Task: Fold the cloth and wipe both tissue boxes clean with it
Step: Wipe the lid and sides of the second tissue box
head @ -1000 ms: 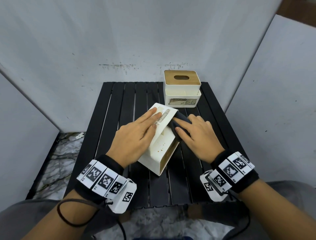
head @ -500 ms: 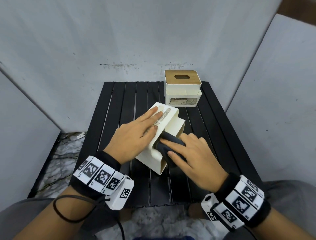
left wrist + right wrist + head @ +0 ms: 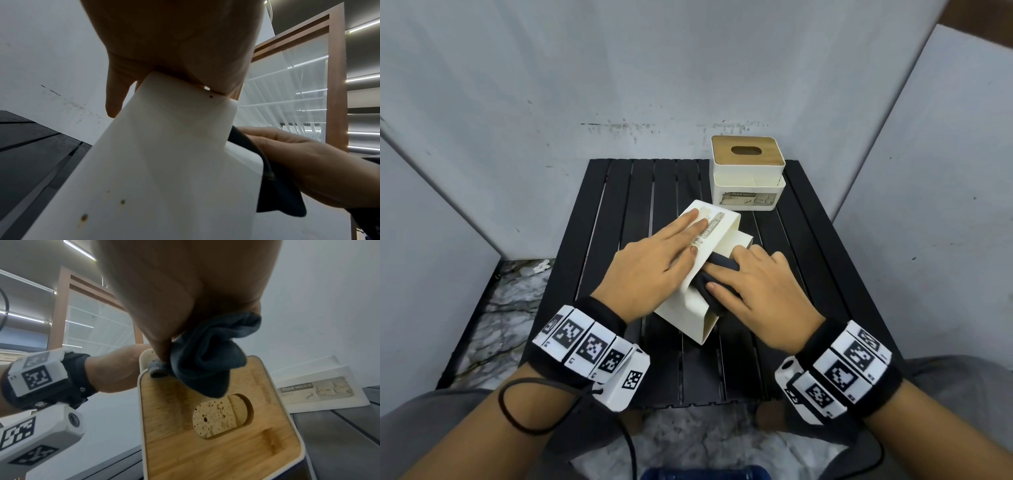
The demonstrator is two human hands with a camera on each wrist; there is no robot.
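The right hand (image 3: 760,294) presses a bunched dark cloth (image 3: 717,284) against the wooden lid face of the near tissue box (image 3: 690,308), the thumb and fingers curled round the cloth so that it bulges out beneath the palm; from the right wrist view the cloth (image 3: 205,360) sits at the upper edge of the lid, just above the oval slot (image 3: 223,416). The left hand (image 3: 654,267) lies flat on the box's upturned white side, fingers straight and pressing down over a printed label. This box lies tipped on its side, slanted, near the middle of the black slatted table (image 3: 626,192). A second tissue box (image 3: 747,173) stands upright at the far right corner of the table, wooden lid up, well apart from the hands. Grey panels (image 3: 517,102) wall in the table on three sides.
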